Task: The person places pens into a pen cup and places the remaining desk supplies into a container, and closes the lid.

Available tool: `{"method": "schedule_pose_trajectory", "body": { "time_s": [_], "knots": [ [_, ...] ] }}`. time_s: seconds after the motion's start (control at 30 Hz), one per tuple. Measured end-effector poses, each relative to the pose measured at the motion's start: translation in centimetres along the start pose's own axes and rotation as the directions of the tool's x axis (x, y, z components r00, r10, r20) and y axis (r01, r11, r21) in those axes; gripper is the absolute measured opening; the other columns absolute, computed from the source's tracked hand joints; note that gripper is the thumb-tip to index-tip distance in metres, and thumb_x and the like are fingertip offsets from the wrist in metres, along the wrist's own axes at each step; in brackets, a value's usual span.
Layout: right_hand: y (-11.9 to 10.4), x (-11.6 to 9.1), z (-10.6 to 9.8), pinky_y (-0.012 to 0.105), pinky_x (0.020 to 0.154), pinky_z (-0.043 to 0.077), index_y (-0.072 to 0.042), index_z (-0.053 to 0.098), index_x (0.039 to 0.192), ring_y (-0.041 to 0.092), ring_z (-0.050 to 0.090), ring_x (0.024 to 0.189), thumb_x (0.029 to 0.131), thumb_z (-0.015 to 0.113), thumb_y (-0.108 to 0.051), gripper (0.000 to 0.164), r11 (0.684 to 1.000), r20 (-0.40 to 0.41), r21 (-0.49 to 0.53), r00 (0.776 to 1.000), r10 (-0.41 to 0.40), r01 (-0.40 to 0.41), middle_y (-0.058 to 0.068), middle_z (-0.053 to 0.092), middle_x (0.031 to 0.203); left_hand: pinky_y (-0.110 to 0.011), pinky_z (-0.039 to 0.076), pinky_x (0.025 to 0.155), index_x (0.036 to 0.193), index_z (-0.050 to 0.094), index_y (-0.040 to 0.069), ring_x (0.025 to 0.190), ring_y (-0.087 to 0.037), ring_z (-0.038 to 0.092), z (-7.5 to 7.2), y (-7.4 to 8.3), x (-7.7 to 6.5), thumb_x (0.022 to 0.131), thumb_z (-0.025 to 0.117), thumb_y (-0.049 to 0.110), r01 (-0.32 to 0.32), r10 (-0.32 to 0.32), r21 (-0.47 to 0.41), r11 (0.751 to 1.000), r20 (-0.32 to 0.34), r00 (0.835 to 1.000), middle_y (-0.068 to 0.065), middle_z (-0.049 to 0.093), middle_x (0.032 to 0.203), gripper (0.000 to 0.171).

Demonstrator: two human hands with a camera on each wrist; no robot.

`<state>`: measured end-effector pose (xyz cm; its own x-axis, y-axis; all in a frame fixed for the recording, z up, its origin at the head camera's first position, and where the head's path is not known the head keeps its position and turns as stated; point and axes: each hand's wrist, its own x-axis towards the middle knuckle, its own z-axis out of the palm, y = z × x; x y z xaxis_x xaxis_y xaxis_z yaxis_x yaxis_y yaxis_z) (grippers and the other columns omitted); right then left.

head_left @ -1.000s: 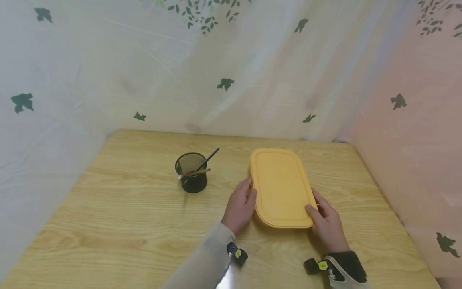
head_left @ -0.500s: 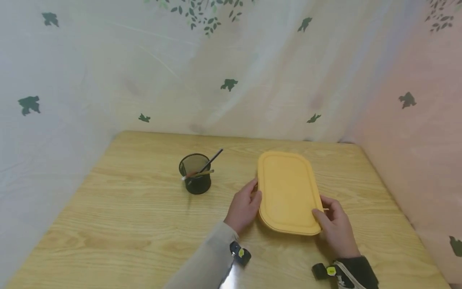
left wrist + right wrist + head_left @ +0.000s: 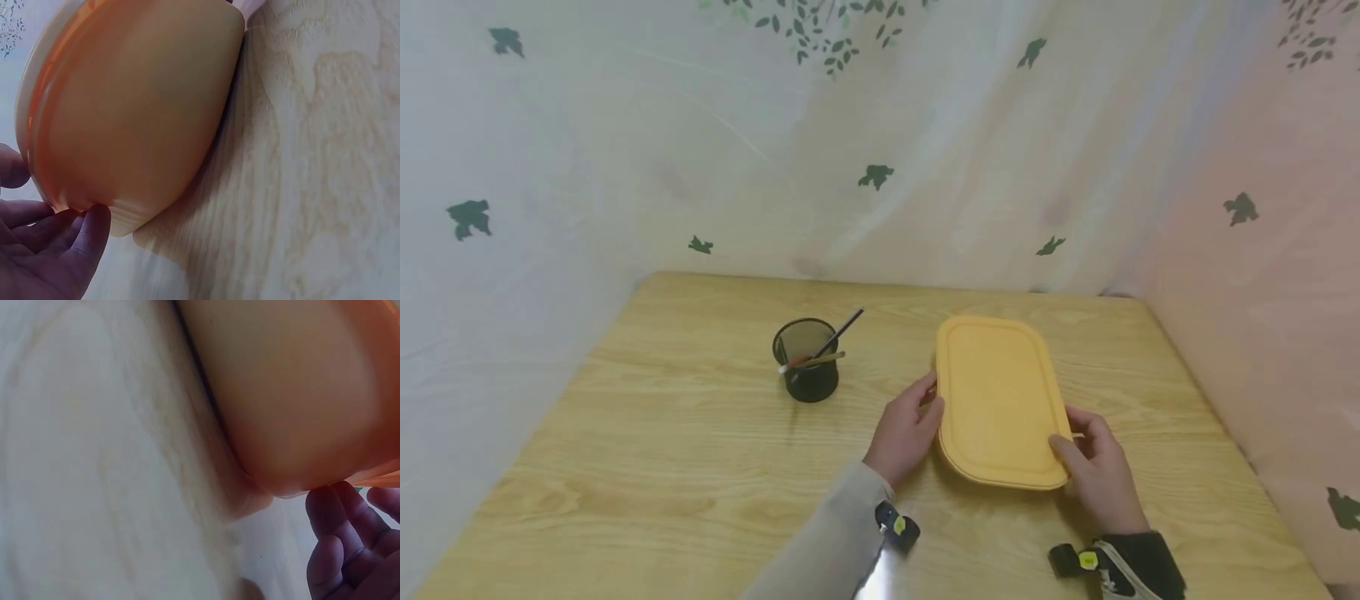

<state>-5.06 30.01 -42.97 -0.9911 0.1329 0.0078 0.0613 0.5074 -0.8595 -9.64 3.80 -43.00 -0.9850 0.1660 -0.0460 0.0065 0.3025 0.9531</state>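
Observation:
A yellow plastic container with a matching lid [image 3: 996, 396] stands on the wooden table, right of centre in the head view. My left hand [image 3: 904, 431] holds its left side by the rim; in the left wrist view the fingertips [image 3: 95, 219] touch the wall just below the rim. At the near right corner my right hand [image 3: 1101, 475] grips the rim, thumb on top of the lid and fingers below. In the right wrist view those fingertips [image 3: 325, 495] meet the container's wall [image 3: 294, 394]. The lid hides the inside.
Left of the container stands a black mesh pen cup [image 3: 811, 383] with several pencils or pens [image 3: 848, 323] leaning in it. The wooden table [image 3: 647, 467] ends at a pale curtain [image 3: 760, 167] with leaf prints behind and at both sides.
Over the first half second the container and both hands shift slightly right and nearer, while the head view also turns a little. Since then almost nothing moves, and both hands keep hold.

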Motion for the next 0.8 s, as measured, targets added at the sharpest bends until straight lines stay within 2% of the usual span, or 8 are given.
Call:
{"method": "schedule_pose_trajectory", "body": {
  "time_s": [0.1,0.43,0.6,0.7,0.8],
  "knots": [
    [0.0,0.0,-0.1,0.02,0.067,0.052,0.001,0.046,0.141,0.004,0.059,0.086,0.102,0.057,-0.019,0.045,1.0,-0.007,-0.004,1.0,-0.008,0.008,0.015,0.054,0.128,-0.04,0.047,0.105,0.152,0.045,0.013,0.13,-0.021,0.055,0.1,0.0,0.0,0.106,0.05,0.028,-0.011,0.011,0.001,1.0,0.008,1.0,-0.005,0.051,0.149,0.049],
    [0.1,0.2,0.7,0.02,0.07,0.053,0.0,0.044,0.142,0.003,0.059,0.089,0.102,0.057,-0.013,0.044,0.992,-0.005,0.125,1.0,0.019,-0.018,0.012,0.051,0.128,-0.038,0.05,0.103,0.151,0.045,0.013,0.127,-0.022,0.057,-0.6,0.1,0.0,0.105,0.05,0.027,-0.04,0.041,0.023,0.999,-0.002,0.999,-0.006,0.051,0.149,0.048],
    [0.4,0.2,0.7,0.02,0.068,0.052,-0.001,0.043,0.144,0.004,0.058,0.088,0.102,0.058,-0.018,0.048,0.997,0.02,0.067,1.0,0.023,-0.024,0.014,0.052,0.131,-0.037,0.05,0.102,0.151,0.045,0.012,0.125,-0.023,0.059,-1.0,-0.4,-0.3,0.105,0.05,0.028,-0.051,0.051,-0.001,0.999,0.016,0.999,-0.007,0.051,0.149,0.049],
    [0.2,0.1,0.0,0.021,0.075,0.051,-0.004,0.039,0.15,0.013,0.059,0.102,0.104,0.057,-0.03,0.056,1.0,0.068,-0.01,0.998,0.017,-0.016,0.016,0.05,0.14,-0.04,0.048,0.105,0.151,0.045,0.012,0.126,-0.024,0.058,-1.6,-0.8,-0.8,0.106,0.05,0.03,-0.073,0.073,-0.005,0.997,0.038,0.997,-0.007,0.051,0.149,0.049],
    [-0.2,-0.6,-1.1,0.04,0.096,0.049,-0.004,0.029,0.156,0.035,0.051,0.125,0.104,0.054,-0.038,0.067,0.996,0.122,-0.077,0.992,-0.023,0.032,0.022,0.041,0.151,-0.045,0.042,0.11,0.152,0.043,0.012,0.132,-0.026,0.053,-2.9,-1.1,-1.7,0.106,0.047,0.039,-0.087,0.081,0.082,0.993,0.073,0.994,-0.006,0.049,0.151,0.054]
  ]
}}
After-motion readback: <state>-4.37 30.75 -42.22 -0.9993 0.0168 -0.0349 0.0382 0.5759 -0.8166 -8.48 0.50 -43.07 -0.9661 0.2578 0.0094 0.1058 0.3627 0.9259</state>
